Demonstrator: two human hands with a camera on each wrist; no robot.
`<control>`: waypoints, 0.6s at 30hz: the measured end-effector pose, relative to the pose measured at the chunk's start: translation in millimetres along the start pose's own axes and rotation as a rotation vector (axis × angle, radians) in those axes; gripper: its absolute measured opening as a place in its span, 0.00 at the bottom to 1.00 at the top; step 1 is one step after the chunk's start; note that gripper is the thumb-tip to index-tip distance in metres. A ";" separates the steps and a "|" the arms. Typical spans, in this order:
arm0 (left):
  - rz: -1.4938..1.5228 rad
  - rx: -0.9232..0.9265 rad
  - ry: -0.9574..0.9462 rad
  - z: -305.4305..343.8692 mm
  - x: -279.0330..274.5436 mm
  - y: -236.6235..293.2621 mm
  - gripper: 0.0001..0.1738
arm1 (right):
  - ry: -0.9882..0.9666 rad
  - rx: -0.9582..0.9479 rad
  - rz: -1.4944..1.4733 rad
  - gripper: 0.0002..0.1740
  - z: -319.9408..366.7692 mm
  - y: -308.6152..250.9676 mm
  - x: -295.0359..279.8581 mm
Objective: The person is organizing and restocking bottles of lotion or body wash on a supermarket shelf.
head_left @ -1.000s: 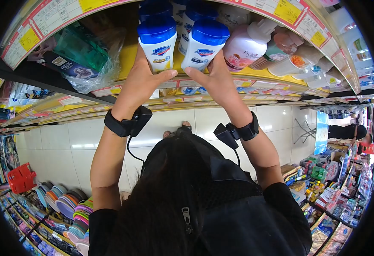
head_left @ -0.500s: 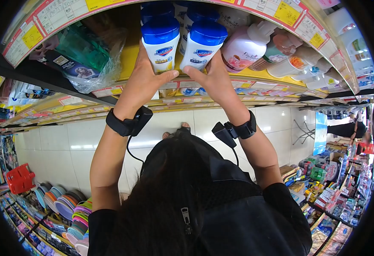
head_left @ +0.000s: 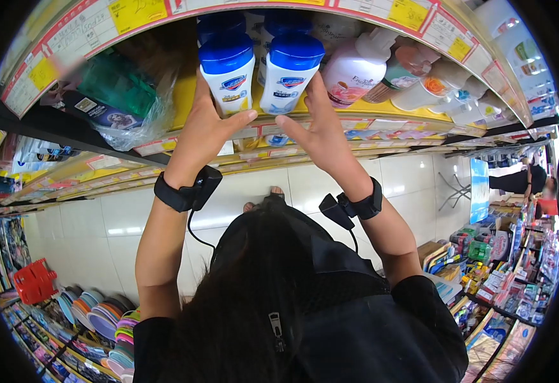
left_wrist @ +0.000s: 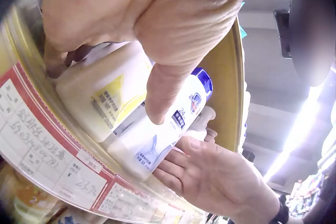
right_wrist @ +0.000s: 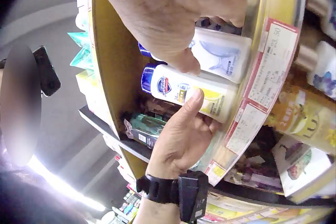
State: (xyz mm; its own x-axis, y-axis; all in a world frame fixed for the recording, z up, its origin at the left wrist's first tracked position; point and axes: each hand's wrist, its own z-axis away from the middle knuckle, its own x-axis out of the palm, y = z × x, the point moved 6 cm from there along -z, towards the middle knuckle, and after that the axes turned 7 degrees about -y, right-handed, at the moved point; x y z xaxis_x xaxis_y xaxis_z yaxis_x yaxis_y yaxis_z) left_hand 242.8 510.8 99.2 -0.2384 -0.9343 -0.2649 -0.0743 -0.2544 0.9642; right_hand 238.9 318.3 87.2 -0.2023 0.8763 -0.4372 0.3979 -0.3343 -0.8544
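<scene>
Two white bottles with blue caps stand side by side at the shelf front, the left one [head_left: 228, 80] with a yellow label mark, the right one [head_left: 287, 83] with a blue one. My left hand [head_left: 203, 131] grips the left bottle, fingers along its outer side and thumb across its lower front. Beside the right bottle, my right hand [head_left: 324, 134] has its fingers spread and thumb apart from the front. In the left wrist view, the right hand's fingers [left_wrist: 170, 169] rest against the blue-marked bottle [left_wrist: 157, 137]. More blue caps [head_left: 287, 20] show behind.
Pink pump bottle [head_left: 356, 70] and other bottles stand right of the pair. A plastic-wrapped green item [head_left: 117, 86] lies left. The price-tag rail [head_left: 81, 35] of the shelf above curves across the top. Stacked basins [head_left: 104, 319] and a red basket [head_left: 35, 281] are at lower left.
The head view has shifted, putting both bottles farther left in the picture. My right thumb has come away from the right bottle's front; my left hand still holds the left one.
</scene>
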 end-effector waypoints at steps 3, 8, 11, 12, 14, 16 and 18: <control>0.041 0.003 -0.013 0.1 0.7 0.8 0.52 | 0.010 0.012 0.004 0.55 -4.4 -7.9 0.9; 0.032 0.055 0.006 3.2 -1.9 5.1 0.58 | 0.015 -0.012 -0.042 0.56 -11.5 -10.4 1.1; 0.077 0.164 0.024 3.2 -9.2 3.9 0.62 | 0.027 -0.044 -0.077 0.56 -11.9 -18.6 -2.4; 0.090 0.260 0.042 3.6 -13.1 8.0 0.63 | 0.043 -0.078 -0.095 0.55 -12.3 -24.6 -5.1; 0.109 0.333 0.079 5.1 -21.4 15.2 0.62 | 0.076 -0.100 -0.048 0.54 -11.2 -34.6 -16.2; 0.128 0.411 0.119 7.2 -28.4 29.0 0.61 | 0.108 -0.127 0.002 0.54 -16.4 -52.4 -25.6; 0.221 0.462 0.154 8.6 -31.9 41.0 0.56 | 0.095 -0.271 -0.143 0.48 -26.9 -79.4 -34.2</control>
State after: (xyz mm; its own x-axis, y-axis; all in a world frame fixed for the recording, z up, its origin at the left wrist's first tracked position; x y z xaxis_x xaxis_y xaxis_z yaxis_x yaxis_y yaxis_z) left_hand 239.0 532.3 147.1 -0.1539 -0.9879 -0.0181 -0.4649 0.0563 0.8836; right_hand 238.3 324.2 177.5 -0.1939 0.9405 -0.2791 0.5975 -0.1124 -0.7939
